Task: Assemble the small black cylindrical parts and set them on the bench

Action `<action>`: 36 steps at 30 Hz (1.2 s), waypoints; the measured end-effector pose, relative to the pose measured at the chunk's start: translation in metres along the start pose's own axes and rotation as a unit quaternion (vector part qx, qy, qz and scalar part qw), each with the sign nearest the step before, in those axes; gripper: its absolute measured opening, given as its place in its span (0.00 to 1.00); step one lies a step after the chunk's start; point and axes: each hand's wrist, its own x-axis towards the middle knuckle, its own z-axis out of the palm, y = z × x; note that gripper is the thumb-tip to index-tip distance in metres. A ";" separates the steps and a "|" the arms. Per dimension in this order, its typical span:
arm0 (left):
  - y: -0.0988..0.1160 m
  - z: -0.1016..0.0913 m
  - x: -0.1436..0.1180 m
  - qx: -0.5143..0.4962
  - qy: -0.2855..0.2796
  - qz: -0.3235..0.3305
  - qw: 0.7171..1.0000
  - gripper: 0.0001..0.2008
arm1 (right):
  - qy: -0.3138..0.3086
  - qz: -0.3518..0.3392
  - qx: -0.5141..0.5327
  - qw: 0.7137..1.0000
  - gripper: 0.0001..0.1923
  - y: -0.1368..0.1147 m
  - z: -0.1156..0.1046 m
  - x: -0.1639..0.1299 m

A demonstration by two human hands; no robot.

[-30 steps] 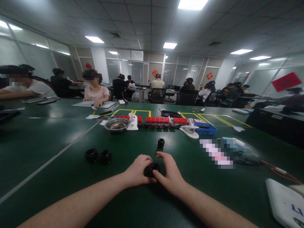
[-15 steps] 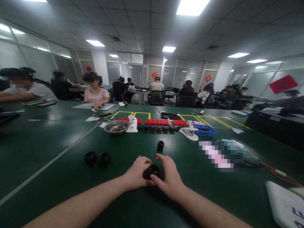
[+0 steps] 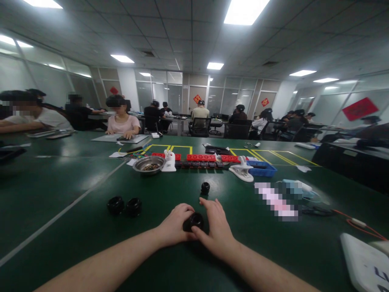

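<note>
Both hands — left hand (image 3: 177, 225), right hand (image 3: 215, 231) — closed around small black round plastic part (image 3: 193, 221) at 6 o'clock on green table (image 3: 75, 227); three similar black parts untouched — pair (image 3: 124, 205) at 9, one (image 3: 205, 187) at 12.

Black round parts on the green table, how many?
4. One black round part is gripped between the left hand and right hand; two sit side by side to the left; one beyond the hands. More may be hidden.
</note>
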 end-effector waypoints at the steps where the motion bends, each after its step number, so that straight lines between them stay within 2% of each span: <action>1: 0.000 0.000 0.000 0.002 -0.002 0.003 1.000 0.23 | 0.004 0.003 -0.001 1.000 0.32 0.000 0.002 0.000; 5: -0.002 0.002 0.001 0.008 -0.006 0.002 1.000 0.22 | -0.007 0.015 0.008 1.000 0.30 -0.003 0.004 0.002; 11: -0.001 0.001 0.001 0.014 -0.008 0.004 1.000 0.25 | -0.057 -0.041 0.063 0.996 0.34 0.003 -0.001 -0.001; 18: 0.002 -0.003 0.000 0.010 -0.012 -0.007 1.000 0.25 | -0.005 0.019 0.047 0.999 0.28 0.004 0.001 0.001; 23: -0.001 0.001 0.000 0.011 -0.015 0.008 1.000 0.26 | 0.009 0.054 0.044 0.998 0.20 -0.001 0.003 0.005; 27: -0.001 0.001 0.000 0.010 -0.010 -0.001 1.000 0.27 | -0.017 0.036 0.102 0.994 0.25 0.003 -0.001 0.005; 29: 0.001 -0.001 0.000 0.009 -0.010 -0.005 1.000 0.26 | -0.010 0.043 0.124 0.991 0.26 0.006 -0.003 0.005; 33: 0.001 -0.001 0.000 0.013 -0.008 0.001 1.000 0.27 | 0.029 0.077 0.117 0.990 0.23 0.006 -0.004 0.008; 36: -0.001 0.001 0.000 0.016 -0.010 0.007 1.000 0.26 | 0.018 0.087 0.094 0.992 0.24 0.003 -0.001 0.009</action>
